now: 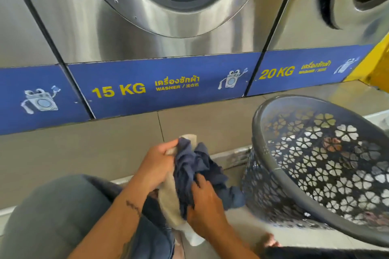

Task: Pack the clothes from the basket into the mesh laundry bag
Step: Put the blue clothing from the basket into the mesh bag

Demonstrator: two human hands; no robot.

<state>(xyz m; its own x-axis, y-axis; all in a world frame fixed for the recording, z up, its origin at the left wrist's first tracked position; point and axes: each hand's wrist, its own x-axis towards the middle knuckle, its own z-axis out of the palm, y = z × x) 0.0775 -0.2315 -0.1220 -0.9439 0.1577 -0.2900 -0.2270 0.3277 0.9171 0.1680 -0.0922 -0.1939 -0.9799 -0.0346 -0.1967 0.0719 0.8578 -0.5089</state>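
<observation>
A crumpled blue-grey garment (193,170) is bunched between both hands, low in the middle of the view. My left hand (157,164) grips the top of a pale cream mesh laundry bag (168,200) that hangs down under the garment. My right hand (204,202) clutches the lower part of the blue-grey garment against the bag. To the right, a grey plastic laundry basket (271,166) with flower-shaped holes lies tipped toward me; its inside looks mostly bare, with a pinkish scrap of cloth (376,217) near the bottom edge.
Steel front-loading washers (168,17) with a blue 15 KG and 20 KG band stand straight ahead on a tiled step (84,153). My knee in grey trousers (52,216) fills the lower left. A yellow wall (376,69) is at the right edge.
</observation>
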